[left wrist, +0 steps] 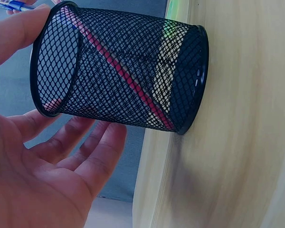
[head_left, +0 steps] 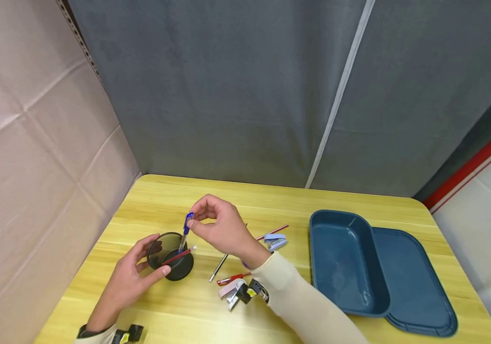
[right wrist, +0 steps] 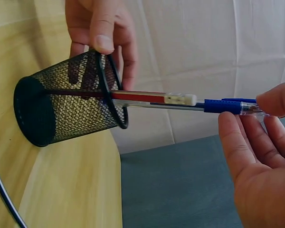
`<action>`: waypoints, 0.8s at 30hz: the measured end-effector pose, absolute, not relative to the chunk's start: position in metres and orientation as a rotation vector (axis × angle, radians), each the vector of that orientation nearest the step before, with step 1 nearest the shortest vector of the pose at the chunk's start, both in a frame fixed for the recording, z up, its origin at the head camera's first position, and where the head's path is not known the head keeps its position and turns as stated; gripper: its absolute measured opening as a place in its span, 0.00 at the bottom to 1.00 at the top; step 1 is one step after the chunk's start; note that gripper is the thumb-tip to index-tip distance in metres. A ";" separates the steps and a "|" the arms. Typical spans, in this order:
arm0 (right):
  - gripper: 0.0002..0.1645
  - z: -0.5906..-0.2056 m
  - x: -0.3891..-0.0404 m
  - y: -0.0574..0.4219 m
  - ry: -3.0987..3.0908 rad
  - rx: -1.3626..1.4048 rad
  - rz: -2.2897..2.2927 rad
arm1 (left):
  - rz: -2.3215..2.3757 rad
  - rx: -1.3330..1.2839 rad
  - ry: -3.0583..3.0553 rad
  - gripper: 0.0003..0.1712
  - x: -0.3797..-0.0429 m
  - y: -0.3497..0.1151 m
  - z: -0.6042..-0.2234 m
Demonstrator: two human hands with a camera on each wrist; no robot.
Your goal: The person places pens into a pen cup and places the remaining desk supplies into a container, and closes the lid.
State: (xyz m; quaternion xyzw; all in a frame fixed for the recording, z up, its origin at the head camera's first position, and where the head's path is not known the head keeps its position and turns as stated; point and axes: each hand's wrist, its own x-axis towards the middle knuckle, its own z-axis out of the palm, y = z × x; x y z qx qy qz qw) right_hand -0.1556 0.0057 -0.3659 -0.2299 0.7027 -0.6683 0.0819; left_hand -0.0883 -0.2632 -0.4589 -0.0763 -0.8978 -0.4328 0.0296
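My left hand (head_left: 126, 277) holds a black mesh pen cup (head_left: 180, 268) near its rim, thumb on one side and fingers on the other. The cup's base is at the tabletop in the left wrist view. Inside, a red pencil (right wrist: 147, 97) leans at a slant, its white eraser end sticking out past the rim. My right hand (head_left: 223, 229) pinches a blue pen (head_left: 188, 223) by its capped end between thumb and fingers. The pen's clear barrel (right wrist: 180, 107) reaches down through the cup's mouth, beside the pencil.
Right of the cup lie a dark pencil (head_left: 218, 268), a red pen (head_left: 231, 279), another red pencil (head_left: 278, 229), a blue stapler (head_left: 275, 241) and a pink stapler (head_left: 229, 288), partly behind the right forearm. Farther right, a dark blue bin (head_left: 342, 263) overlaps its lid (head_left: 421, 282).
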 end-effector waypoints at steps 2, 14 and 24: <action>0.07 -0.368 -0.155 0.004 2.110 -0.669 -1.977 | -1.334 -0.235 -2.769 0.46 -0.088 -0.263 -0.459; 0.08 -0.380 -0.152 0.002 2.147 -0.677 -1.928 | -1.344 -0.241 -2.761 0.46 -0.088 -0.264 -0.460; 0.08 -0.384 -0.151 0.007 2.182 -0.657 -1.894 | -1.336 -0.261 -2.747 0.46 -0.089 -0.266 -0.464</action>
